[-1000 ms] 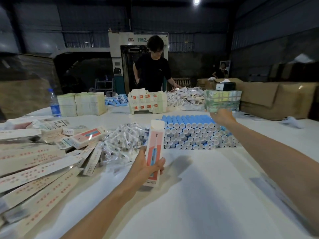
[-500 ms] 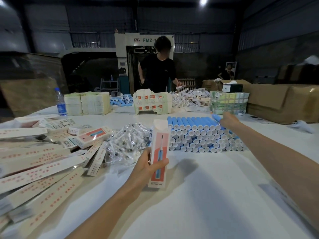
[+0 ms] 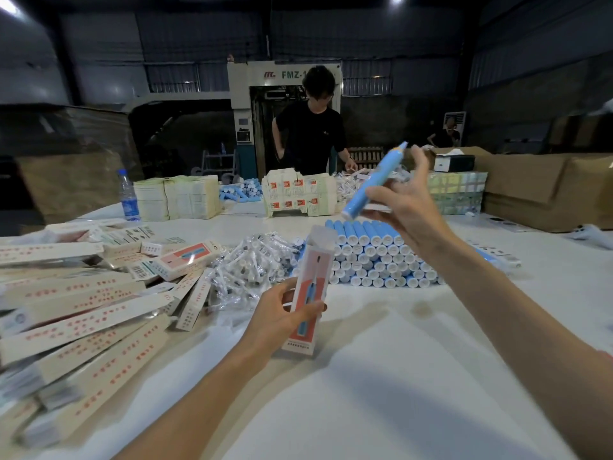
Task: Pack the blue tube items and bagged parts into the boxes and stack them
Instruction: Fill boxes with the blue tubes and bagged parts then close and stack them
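My left hand grips a narrow white and red box, held upright above the table with its top flap open. My right hand is raised over the pile and holds one blue tube slanted in the air, tip pointing up and away. Below it lies the stacked pile of blue tubes with white end caps. A heap of clear bagged parts lies left of that pile, beside the box.
Filled and flat boxes are spread over the left of the white table. At the far edge stand stacks of flat cartons, a water bottle and a person in black. Brown cartons line the right.
My right hand has lifted off the pile with one blue tube and risen toward me. The left hand keeps the box upright in about the same place.
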